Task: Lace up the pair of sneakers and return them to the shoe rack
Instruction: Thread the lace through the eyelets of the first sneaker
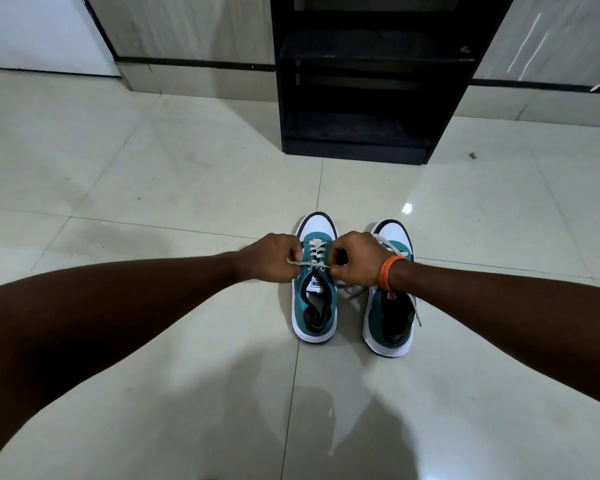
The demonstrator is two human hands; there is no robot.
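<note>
Pinching one end each of the soft, limp lace (314, 264), the left hand (269, 258) and right hand (355, 259) draw it taut across the left sneaker (314, 306) on the floor (153, 202) beside its mate (390, 320), near the shoe rack (361, 133); grip near the eyelets.

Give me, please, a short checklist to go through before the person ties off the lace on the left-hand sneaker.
1. Both lace ends gripped: ok. The left hand and right hand each pinch an end of the lace.
2. Lace threaded through the eyelets of the left sneaker: ok, crossings show up to the tongue.
3. Ends of even length: cannot tell, the fists hide them.
4. Right sneaker laced: not ok, its lace trails loose.
5. Shoe rack has free shelves: ok, the shelves in view look bare.
</note>
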